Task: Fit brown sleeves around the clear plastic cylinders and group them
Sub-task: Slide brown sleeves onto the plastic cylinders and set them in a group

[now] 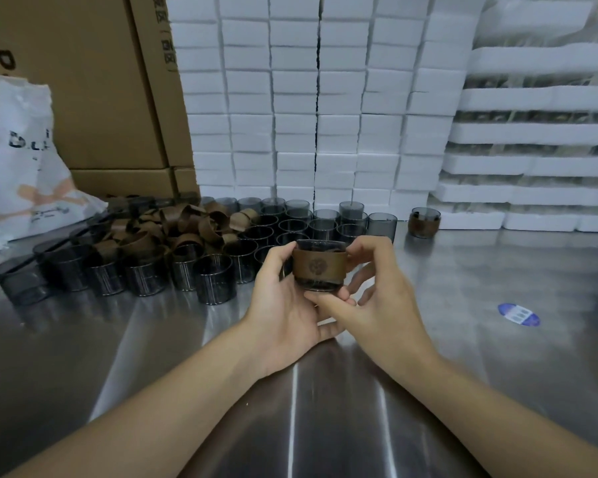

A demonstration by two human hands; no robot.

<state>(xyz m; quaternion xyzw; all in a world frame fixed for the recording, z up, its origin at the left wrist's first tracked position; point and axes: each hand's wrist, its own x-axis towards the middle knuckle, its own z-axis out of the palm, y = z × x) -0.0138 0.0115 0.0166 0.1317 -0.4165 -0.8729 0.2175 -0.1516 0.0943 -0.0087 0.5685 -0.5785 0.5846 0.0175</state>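
I hold one clear cylinder with a brown sleeve [318, 267] around it, above the steel table. My left hand [283, 305] grips its left side and underside. My right hand [377, 298] pinches its right side, with the thumb at the sleeve's upper edge. Behind it stand several bare clear cylinders [214, 281] in rows. A heap of loose brown sleeves [183, 225] lies on top of the left rows. One sleeved cylinder [424, 222] stands alone at the back right.
The steel table [463, 339] carries a blue sticker [518, 314] at the right. White foam boxes [318, 115] are stacked along the back, cardboard cartons [94, 98] at the back left, and a white plastic bag [21, 160] at the left.
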